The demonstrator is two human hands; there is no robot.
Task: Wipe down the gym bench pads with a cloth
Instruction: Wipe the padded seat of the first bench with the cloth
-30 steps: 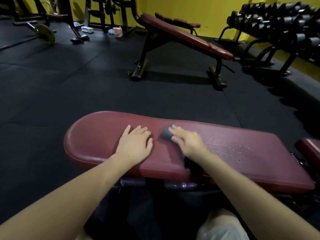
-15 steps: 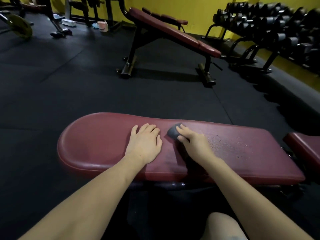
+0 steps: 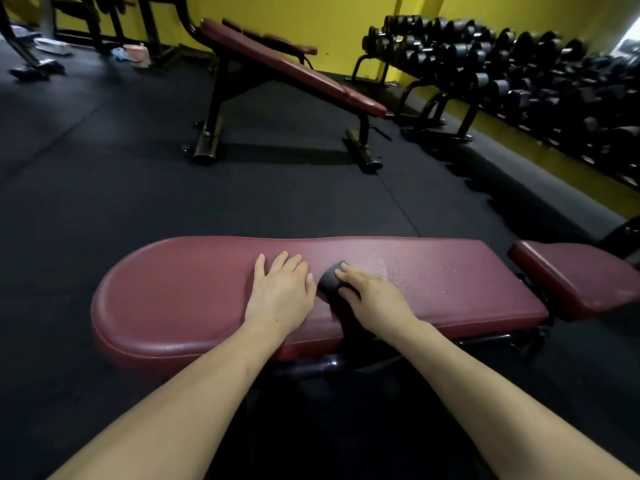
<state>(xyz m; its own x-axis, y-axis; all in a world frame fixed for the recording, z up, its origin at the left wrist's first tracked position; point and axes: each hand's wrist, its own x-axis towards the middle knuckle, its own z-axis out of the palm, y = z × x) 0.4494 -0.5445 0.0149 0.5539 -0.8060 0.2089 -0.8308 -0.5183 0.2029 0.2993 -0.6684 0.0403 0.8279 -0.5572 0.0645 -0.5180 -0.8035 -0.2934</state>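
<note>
A long dark-red bench pad [image 3: 166,299] lies across the view in front of me. My left hand [image 3: 280,292] rests flat on its middle, fingers straight. Just to its right my right hand [image 3: 372,296] presses a small dark cloth [image 3: 330,280] onto the pad, fingers laid over it; most of the cloth is hidden under the hand. Water droplets [image 3: 398,271] speckle the pad to the right of the cloth. A second, shorter red pad [image 3: 575,275] adjoins at the right end.
An inclined red bench [image 3: 294,74] on a black frame stands across the black rubber floor [image 3: 104,174]. A rack of black dumbbells [image 3: 519,64] runs along the yellow wall at right. Machine frames and small items sit at far left.
The view has shifted, so the bench sits more to the right. Both hands stay side by side on the pad; the right hand with the cloth has slid slightly along it.
</note>
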